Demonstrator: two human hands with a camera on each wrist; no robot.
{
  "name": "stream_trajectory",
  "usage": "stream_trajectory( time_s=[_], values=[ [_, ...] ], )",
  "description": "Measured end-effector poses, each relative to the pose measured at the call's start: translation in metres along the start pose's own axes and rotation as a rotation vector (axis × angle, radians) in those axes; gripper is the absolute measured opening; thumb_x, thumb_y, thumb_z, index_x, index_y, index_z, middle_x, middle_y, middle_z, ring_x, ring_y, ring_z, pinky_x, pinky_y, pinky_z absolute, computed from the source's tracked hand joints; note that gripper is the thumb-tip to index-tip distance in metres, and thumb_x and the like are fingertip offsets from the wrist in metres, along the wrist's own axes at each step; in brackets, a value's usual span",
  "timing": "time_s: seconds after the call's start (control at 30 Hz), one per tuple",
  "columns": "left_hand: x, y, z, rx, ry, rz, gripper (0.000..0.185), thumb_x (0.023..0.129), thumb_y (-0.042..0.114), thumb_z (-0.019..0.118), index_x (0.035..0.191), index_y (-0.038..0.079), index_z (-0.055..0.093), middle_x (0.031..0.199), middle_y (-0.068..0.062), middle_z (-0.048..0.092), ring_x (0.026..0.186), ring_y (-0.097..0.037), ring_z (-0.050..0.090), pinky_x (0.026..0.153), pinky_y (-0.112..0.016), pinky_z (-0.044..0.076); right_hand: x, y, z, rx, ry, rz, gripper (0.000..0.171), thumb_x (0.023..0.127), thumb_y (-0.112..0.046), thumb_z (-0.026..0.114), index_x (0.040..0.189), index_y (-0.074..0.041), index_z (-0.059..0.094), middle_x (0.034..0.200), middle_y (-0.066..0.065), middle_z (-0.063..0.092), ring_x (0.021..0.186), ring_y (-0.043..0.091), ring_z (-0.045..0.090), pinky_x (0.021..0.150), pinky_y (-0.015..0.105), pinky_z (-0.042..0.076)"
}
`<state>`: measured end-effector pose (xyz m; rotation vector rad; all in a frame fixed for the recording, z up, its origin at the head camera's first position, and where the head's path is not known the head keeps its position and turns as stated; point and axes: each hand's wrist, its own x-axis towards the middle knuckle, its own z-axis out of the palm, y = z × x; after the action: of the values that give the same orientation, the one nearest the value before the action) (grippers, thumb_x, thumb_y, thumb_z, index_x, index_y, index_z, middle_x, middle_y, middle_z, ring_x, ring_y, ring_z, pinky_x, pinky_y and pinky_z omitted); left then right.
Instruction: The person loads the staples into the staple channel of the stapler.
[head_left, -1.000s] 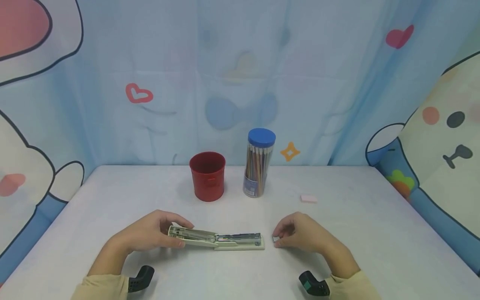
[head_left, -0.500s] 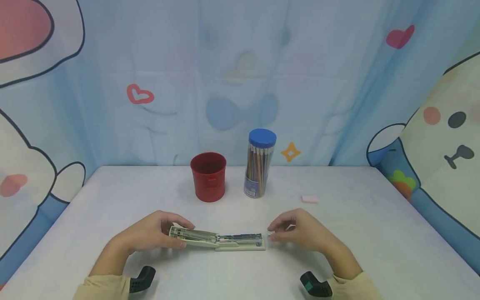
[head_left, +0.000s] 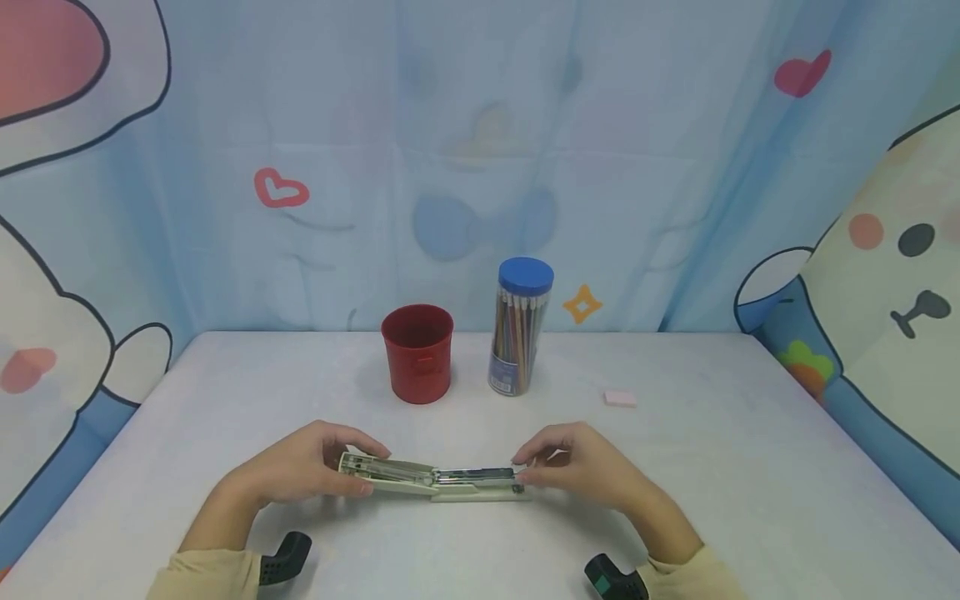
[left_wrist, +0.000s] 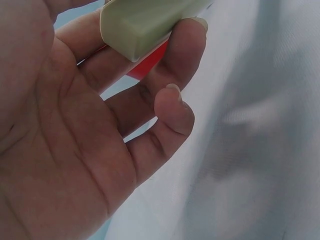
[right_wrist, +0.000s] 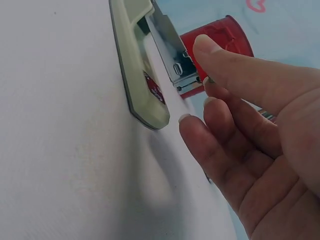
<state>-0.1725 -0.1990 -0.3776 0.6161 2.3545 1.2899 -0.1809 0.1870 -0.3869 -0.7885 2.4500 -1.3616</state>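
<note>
The left hand [head_left: 307, 462] grips the opened stapler [head_left: 433, 481] on the surface [head_left: 390, 554]. The right hand [head_left: 585, 467] is at its other end, its hold unclear. The red label [right_wrist: 154, 87] is too blurred to read.

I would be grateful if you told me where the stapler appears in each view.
Head: the stapler is opened out, below centre.
Left wrist: only its pale green end, at the top edge.
Right wrist: its base and metal rail, upper left to upper middle.
Shared landmark: the red cup, though the left wrist view shows only a red patch, seemingly the cup.
</note>
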Motion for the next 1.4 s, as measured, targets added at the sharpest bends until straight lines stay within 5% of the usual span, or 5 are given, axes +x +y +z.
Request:
stream_trajectory(
  time_s=[1.0, 1.4],
  values=[
    [0.0, -0.001, 0.0, 0.017, 0.005, 0.029, 0.037, 0.082, 0.02, 0.083, 0.118, 0.016, 0.074, 0.083, -0.005, 0.067, 0.061, -0.023, 0.06, 0.053, -0.03, 0.042, 0.005, -0.004, 0.01, -0.121, 0.032, 0.034, 0.018, 0.081, -0.024, 0.087, 0.094, -0.015, 0.078, 0.085, -0.007, 0.067, 0.077, 0.011, 0.062, 0.073, 0.028, 0.055],
    [0.0, 0.0, 0.001, 0.022, 0.004, 0.038, 0.037, 0.083, 0.021, 0.083, 0.118, 0.017, 0.074, 0.084, -0.003, 0.068, 0.061, -0.021, 0.06, 0.053, -0.029, 0.042, 0.002, 0.015, 0.002, -0.109, 0.018, 0.119, 0.036, 0.071, -0.024, 0.093, 0.101, -0.012, 0.077, 0.085, -0.002, 0.067, 0.075, 0.017, 0.062, 0.068, 0.029, 0.053]
  ],
)
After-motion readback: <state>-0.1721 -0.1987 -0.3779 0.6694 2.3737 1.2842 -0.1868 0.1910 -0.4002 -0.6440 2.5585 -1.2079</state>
